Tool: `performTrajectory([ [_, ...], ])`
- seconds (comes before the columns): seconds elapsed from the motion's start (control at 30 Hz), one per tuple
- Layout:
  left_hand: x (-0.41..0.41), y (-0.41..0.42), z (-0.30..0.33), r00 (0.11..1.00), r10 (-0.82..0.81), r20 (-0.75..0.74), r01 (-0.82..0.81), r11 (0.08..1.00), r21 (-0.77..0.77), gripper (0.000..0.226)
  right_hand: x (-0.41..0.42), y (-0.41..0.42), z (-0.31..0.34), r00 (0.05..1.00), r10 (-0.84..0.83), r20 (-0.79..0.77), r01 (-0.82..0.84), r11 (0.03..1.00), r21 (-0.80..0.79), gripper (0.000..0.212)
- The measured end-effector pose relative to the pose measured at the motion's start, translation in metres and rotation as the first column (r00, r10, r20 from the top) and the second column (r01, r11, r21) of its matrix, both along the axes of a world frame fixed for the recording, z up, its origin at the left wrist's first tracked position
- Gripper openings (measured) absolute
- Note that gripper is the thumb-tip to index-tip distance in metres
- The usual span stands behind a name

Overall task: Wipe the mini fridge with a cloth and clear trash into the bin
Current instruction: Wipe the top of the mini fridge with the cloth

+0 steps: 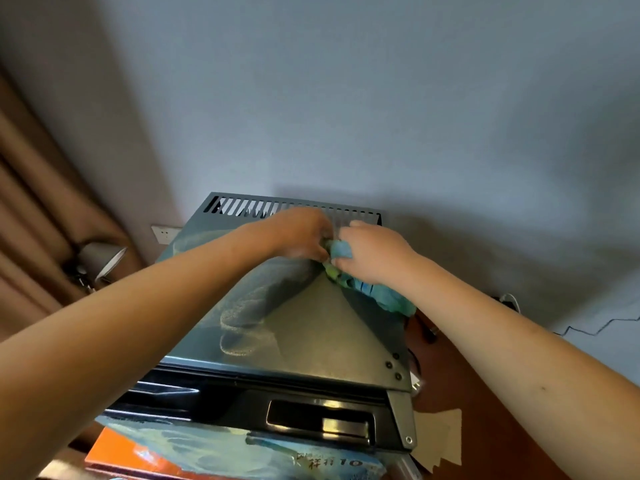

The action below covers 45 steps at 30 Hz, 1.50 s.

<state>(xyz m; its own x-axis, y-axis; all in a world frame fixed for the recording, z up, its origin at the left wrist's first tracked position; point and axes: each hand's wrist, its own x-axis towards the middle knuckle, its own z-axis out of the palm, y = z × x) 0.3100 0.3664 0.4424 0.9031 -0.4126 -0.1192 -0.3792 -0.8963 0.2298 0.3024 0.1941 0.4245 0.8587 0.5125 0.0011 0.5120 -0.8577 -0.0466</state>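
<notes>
The mini fridge (322,337) fills the lower middle of the head view, seen from above; its grey top is dusty with wiped streaks and has a vent grille along the back edge. A blue and green cloth (377,292) is bunched near the back right of the top. My right hand (370,254) grips the cloth, with most of the fabric trailing below my wrist. My left hand (304,233) meets it from the left and pinches the cloth's upper end. No bin or trash is in view.
A grey wall rises behind the fridge. A brown curtain (38,216) hangs at the left, with a lamp (100,258) and a wall socket (164,233) beside it. A brown wooden surface (460,386) with a cable lies right of the fridge. An orange box (114,452) sits below.
</notes>
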Motion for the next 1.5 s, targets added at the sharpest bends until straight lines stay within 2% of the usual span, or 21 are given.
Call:
performTrajectory([
  [0.1,-0.004,-0.002,0.007,0.981,-0.077,-0.176,0.082,0.996,0.024,0.02,-0.012,-0.005,0.003,0.993,0.074,-0.088,-0.081,0.994,-0.068,0.033],
  [0.17,-0.001,-0.002,0.004,0.977,-0.07,-0.202,0.075,0.997,0.017,0.021,-0.01,-0.008,0.004,0.987,0.092,-0.129,-0.103,0.992,-0.079,0.031],
  [0.27,0.012,-0.003,-0.002,0.999,0.022,-0.046,-0.022,1.0,0.005,0.03,0.018,-0.003,0.009,0.994,0.072,-0.076,-0.077,0.995,-0.061,0.023],
  [0.33,0.024,-0.001,-0.009,0.991,0.119,0.055,-0.117,0.993,-0.031,0.036,0.037,0.001,0.011,1.0,0.024,-0.016,-0.025,0.998,-0.053,0.028],
  [0.43,0.033,-0.003,-0.012,0.985,0.163,0.056,-0.161,0.986,-0.043,0.041,0.051,0.001,0.007,1.0,0.006,-0.008,-0.006,0.998,-0.061,0.038],
  [0.53,0.031,-0.004,-0.009,0.988,0.145,0.045,-0.144,0.989,-0.021,0.041,0.043,-0.001,0.001,0.999,0.037,0.006,-0.036,0.998,-0.051,0.039],
  [0.7,0.018,-0.003,-0.004,0.993,0.035,-0.112,-0.036,0.999,-0.002,0.04,0.025,-0.01,0.001,0.988,0.131,-0.087,-0.141,0.983,-0.115,0.033],
  [0.87,0.031,-0.004,-0.01,0.985,0.155,0.07,-0.157,0.987,0.021,0.034,0.051,-0.003,0.004,0.996,0.091,0.0,-0.091,0.994,-0.053,0.025],
  [1.03,0.028,-0.007,-0.01,0.974,0.198,0.111,-0.202,0.979,0.021,0.03,0.059,0.003,0.006,0.999,0.042,-0.005,-0.043,0.997,-0.063,0.026],
  [1.1,0.022,-0.006,-0.007,0.98,0.178,0.083,-0.182,0.983,0.037,0.032,0.051,0.004,0.008,0.997,0.057,-0.057,-0.061,0.996,-0.072,0.029],
  [1.2,0.003,0.001,-0.001,0.989,0.126,-0.077,-0.127,0.992,-0.011,0.038,0.03,0.001,0.013,0.972,0.131,-0.196,-0.151,0.984,-0.091,0.026],
  [1.3,-0.015,0.004,0.001,0.984,0.081,-0.161,-0.087,0.996,-0.029,0.038,0.014,-0.004,0.012,0.951,0.192,-0.242,-0.213,0.975,-0.061,0.026],
  [1.4,-0.018,0.004,-0.001,0.988,0.109,-0.106,-0.11,0.994,0.003,0.041,0.016,-0.008,0.01,0.957,0.195,-0.214,-0.213,0.975,-0.064,0.028],
  [1.5,-0.001,0.005,-0.007,0.983,0.175,0.048,-0.176,0.984,0.033,0.042,0.037,-0.005,0.005,0.978,0.177,-0.113,-0.184,0.982,-0.046,0.029],
])
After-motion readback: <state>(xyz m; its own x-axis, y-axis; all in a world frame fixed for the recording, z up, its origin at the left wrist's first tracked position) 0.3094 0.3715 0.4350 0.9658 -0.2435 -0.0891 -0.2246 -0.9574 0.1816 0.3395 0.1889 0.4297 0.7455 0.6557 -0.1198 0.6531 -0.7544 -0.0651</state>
